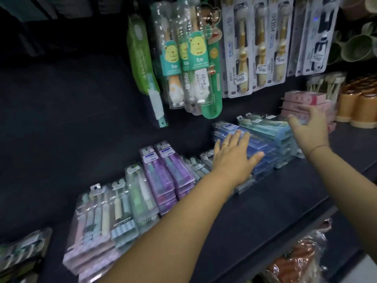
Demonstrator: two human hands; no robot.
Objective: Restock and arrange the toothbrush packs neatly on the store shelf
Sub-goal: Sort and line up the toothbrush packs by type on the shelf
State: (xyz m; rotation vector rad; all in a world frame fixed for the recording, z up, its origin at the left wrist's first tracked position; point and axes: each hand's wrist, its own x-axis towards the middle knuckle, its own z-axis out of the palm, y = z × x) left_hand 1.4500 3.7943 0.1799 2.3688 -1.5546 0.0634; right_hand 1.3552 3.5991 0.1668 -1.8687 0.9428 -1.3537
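Stacks of toothbrush packs lie in a row on the black shelf (281,201). My left hand (234,156) lies flat with spread fingers on the dark blue stack (259,146). My right hand (310,129) hovers with loosely bent fingers over the far end of the teal stack (271,125); I cannot tell if it touches. Left of these lie purple packs (169,172), a green pack (140,193) and pastel multi-packs (98,221).
Kids' toothbrush packs (193,58) and white carded packs (255,43) hang from pegs above. Pink boxes (302,103) and orange cups (359,105) stand at the right. Orange goods (293,262) sit on the shelf below. The shelf's front strip is bare.
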